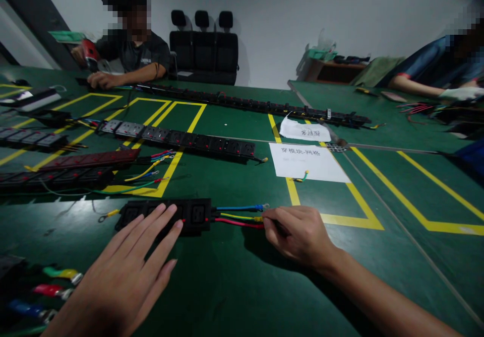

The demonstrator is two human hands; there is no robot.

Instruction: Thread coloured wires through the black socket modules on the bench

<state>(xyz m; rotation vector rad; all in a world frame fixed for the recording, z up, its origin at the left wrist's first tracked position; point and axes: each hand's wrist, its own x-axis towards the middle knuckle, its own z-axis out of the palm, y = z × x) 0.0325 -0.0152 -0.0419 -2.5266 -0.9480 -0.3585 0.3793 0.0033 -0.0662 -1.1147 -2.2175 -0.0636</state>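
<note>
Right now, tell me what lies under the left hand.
Under the left hand is part of a black socket module; its right end, with one whole socket, shows. Much of its middle is covered, as is whatever lies beneath the rest of the hand.

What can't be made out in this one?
All in the head view:
Middle of the near socket strip: covered by the left hand.
Tips of the yellow wire and red wire: hidden by the right hand.
Black object at lower left: cut off by the left edge, blurred.
Lower line on the larger white sheet: too faint to read.
</note>
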